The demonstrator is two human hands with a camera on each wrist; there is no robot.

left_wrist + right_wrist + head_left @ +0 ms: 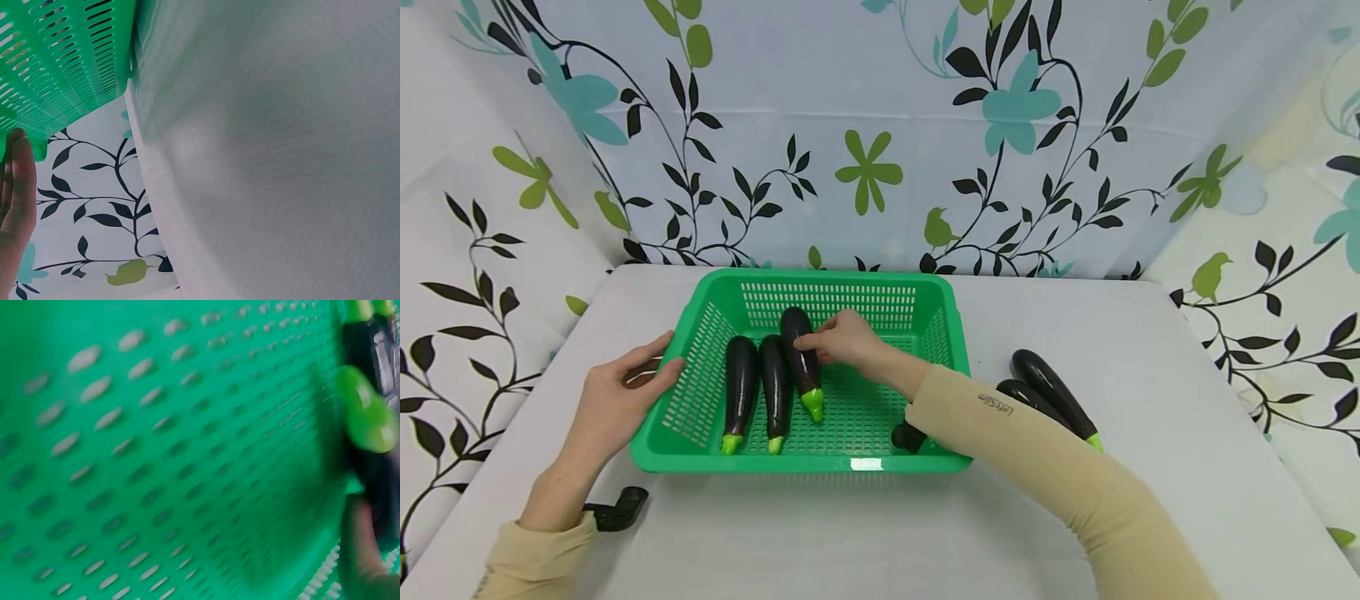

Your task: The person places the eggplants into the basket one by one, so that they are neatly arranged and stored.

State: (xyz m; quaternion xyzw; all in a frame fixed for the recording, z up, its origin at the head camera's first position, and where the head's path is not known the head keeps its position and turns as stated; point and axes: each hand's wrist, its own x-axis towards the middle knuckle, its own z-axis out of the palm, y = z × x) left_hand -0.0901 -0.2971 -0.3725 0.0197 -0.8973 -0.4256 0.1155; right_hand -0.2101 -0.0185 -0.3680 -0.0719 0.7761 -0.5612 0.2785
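A green plastic basket (pixel 865 454) stands on the white table with three dark eggplants in its left half. My right hand (pixel 848 340) reaches into it and pinches the rightmost eggplant (pixel 805 367), whose green stem end points toward me. Beside that one lie the middle eggplant (pixel 775 387) and the leftmost eggplant (pixel 741 387), side by side. At the basket's left rim my left hand (pixel 621 404) touches the outside with fairly straight fingers. The left wrist view shows its fingers (pixel 22 175) against the perforated wall. Blur partly obscures the held eggplant (pixel 369 412) in the right wrist view.
Two more eggplants (pixel 1052 392) lie on the table right of the basket, partly behind my right sleeve. A black wrist camera (pixel 621 507) shows below my left hand. Patterned curtains (pixel 865 225) enclose the table at the back and sides.
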